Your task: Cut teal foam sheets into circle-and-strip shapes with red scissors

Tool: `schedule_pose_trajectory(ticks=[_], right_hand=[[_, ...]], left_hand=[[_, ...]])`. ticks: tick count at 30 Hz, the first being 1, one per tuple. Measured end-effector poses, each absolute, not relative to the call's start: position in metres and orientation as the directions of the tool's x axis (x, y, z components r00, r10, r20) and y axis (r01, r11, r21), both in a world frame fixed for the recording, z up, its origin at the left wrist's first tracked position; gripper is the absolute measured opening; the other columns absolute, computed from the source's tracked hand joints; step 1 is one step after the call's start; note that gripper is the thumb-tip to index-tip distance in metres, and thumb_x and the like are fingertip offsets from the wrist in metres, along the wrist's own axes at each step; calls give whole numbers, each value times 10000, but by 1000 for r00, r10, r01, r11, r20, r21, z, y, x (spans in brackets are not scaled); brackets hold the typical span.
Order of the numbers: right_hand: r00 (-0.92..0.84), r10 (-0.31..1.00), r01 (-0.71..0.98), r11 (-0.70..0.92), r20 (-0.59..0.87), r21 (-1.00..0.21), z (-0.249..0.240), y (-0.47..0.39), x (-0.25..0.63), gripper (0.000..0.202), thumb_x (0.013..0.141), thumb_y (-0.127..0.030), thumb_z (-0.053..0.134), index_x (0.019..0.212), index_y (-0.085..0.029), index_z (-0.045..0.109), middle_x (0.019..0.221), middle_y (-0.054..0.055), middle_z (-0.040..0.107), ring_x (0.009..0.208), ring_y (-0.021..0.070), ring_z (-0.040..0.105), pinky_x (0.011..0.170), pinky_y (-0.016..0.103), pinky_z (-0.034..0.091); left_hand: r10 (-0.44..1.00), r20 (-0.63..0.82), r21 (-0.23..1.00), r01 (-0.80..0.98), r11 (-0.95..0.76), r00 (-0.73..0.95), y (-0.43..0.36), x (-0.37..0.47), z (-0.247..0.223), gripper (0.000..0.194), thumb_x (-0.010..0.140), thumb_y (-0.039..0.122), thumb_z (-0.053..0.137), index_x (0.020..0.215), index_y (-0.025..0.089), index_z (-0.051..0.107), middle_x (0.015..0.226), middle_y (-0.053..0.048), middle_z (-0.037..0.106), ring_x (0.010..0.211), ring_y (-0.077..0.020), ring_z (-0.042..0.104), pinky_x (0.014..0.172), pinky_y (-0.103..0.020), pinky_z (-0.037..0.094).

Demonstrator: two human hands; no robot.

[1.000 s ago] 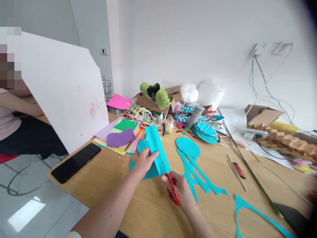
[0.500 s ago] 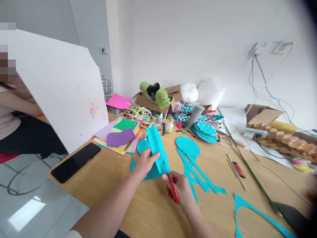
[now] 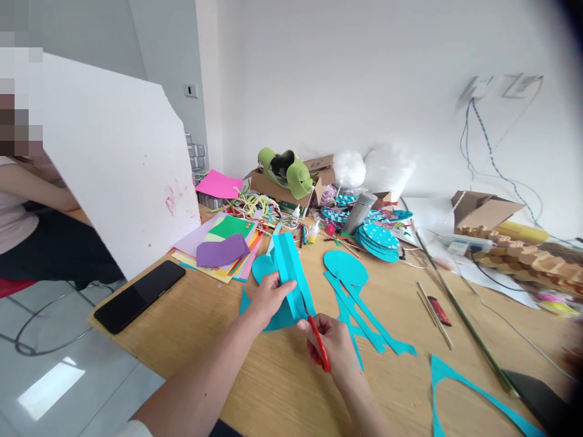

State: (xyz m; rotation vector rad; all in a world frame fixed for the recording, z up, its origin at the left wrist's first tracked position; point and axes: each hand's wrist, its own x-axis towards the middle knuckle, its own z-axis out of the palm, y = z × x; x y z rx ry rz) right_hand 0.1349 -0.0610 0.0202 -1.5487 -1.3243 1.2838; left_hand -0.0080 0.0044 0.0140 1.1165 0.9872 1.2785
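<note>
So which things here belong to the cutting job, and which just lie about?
Apparently in use:
red-handled scissors, right hand
turquoise sheet, left hand

Just lying about:
black phone
purple paper
metal canister
pink sheet

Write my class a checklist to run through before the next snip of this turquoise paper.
1. Left hand gripping the folded turquoise paper, thumb on top: ok.
2. Right hand holding the red-handled scissors, blades at the paper's near end: ok.
3. Left thumb out of the blades' way: ok, it rests to the left of them.
4. Turquoise piece underneath safe from the blades: cannot tell; it lies partly hidden below.
5. Cut turquoise strips apart from the held paper: ok, they lie to its right.
6. Black phone away from both hands: ok.
</note>
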Motion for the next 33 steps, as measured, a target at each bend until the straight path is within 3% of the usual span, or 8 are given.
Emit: schedule_pose_trajectory(ticks=[9, 33], right_hand=[[-28, 977, 247, -197, -211, -949, 13, -59, 137, 479, 639, -599, 706, 572, -213, 432, 366, -24, 521, 304, 103, 430, 338, 211, 260], [-48, 982, 253, -167, -185, -953, 15, -63, 138, 520, 689, -696, 603, 605, -222, 405, 388, -31, 518, 319, 107, 447, 348, 217, 275]], left_hand=[[992, 30, 980, -201, -4, 126, 2, -5, 14, 249, 715, 382, 671, 716, 167, 547, 664, 23, 552, 634, -124, 467, 609, -257, 374], [983, 25, 988, -155, 4, 183, -3, -1, 14, 272, 725, 382, 650, 656, 175, 489, 621, 36, 486, 599, -109, 412, 578, -251, 320]])
